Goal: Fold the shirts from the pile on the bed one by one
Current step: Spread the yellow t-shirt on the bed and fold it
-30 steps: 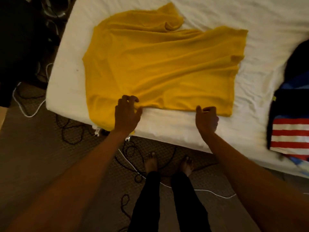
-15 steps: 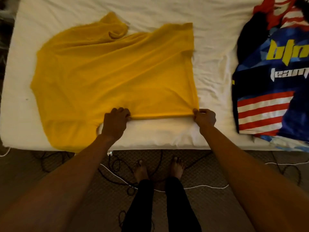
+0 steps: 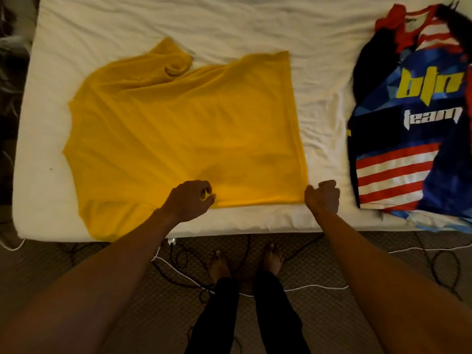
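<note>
A yellow shirt [image 3: 184, 134] lies spread on the white bed [image 3: 229, 24], its hem to the right and one sleeve hanging over the near edge at the left. My left hand [image 3: 189, 200] pinches the shirt's near edge midway along. My right hand [image 3: 323, 196] grips the near right corner of the hem with curled fingers. A blue, red and white printed jersey [image 3: 413, 118] lies on the bed to the right, apart from the yellow shirt.
The bed's near edge [image 3: 255, 226] runs across in front of my bare feet [image 3: 245, 261]. Black and white cables [image 3: 316, 287] trail over the carpet below. Dark objects [image 3: 12, 72] stand off the bed's left side.
The shirt's near edge has been pulled straight and flatter. My right hand has reached the hem corner and gripped it, and my left hand keeps its pinch; the view has swung right, showing the jersey.
</note>
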### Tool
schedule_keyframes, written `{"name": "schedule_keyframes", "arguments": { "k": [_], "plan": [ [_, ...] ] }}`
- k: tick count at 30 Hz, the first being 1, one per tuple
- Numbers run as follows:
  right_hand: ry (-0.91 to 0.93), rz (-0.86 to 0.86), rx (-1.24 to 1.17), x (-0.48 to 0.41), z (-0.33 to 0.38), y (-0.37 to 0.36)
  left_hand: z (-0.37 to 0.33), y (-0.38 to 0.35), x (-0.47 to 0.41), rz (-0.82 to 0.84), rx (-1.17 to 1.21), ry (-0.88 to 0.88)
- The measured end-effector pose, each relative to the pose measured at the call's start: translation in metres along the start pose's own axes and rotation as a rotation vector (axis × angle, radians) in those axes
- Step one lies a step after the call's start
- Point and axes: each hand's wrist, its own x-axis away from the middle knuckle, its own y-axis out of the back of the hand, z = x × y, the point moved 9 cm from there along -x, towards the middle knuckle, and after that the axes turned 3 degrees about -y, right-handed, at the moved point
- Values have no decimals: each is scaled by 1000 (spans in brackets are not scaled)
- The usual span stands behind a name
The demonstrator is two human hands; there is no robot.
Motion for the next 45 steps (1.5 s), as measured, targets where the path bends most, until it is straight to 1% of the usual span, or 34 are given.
{"name": "schedule_keyframes", "arguments": {
  "k": [3, 5, 10, 14, 16, 18, 21, 23, 27, 30, 31, 33, 34, 35, 38, 39, 41, 43, 44, 45],
  "plan": [
    [159, -88, 10, -4, 46, 10, -6, 35, -22, -108, 22, -15],
    [262, -92, -1, -9, 81, 11, -4, 59, -38, -172, 17, -5],
    [483, 3, 41, -34, 173, -3, 14, 113, -100, -291, 7, 46],
    [634, 68, 108, -57, 258, -19, 31, 157, -171, -412, -9, 135],
    [717, 95, 170, -70, 299, -30, 39, 173, -207, -427, -43, 152],
    [786, 108, 229, -86, 338, -38, 44, 189, -243, -408, -66, 133],
    [940, 86, 409, -107, 390, -56, 55, 209, -288, -391, -65, 156],
    [1018, 85, 502, -122, 418, -67, 65, 213, -312, -337, -54, 183],
    [1030, 168, 631, -156, 445, -87, 76, 212, -336, -225, -24, 179],
    [1038, 189, 707, -166, 454, -88, 77, 213, -346, -161, -9, 166],
    [1030, 196, 705, -169, 455, -86, 79, 218, -348, -190, 7, 169],
    [1035, 179, 688, -171, 460, -83, 85, 237, -347, -325, 50, 216],
    [1045, 152, 675, -170, 463, -81, 87, 246, -345, -397, 36, 233],
    [1046, 124, 654, -169, 464, -78, 87, 251, -345, -436, 3, 238],
    [986, 30, 663, -169, 460, -75, 73, 253, -348, -413, -137, 188],
    [961, -2, 647, -166, 458, -75, 71, 257, -345, -434, -145, 172],
    [962, -76, 553, -152, 463, -75, 80, 275, -331, -535, -126, 182],
    [1029, -101, 448, -127, 473, -84, 108, 293, -311, -604, -129, 281],
    [1073, -83, 395, -111, 479, -94, 129, 299, -302, -589, -138, 351],
    [1114, -54, 348, -94, 486, -107, 151, 303, -294, -540, -143, 413]
  ]
}}
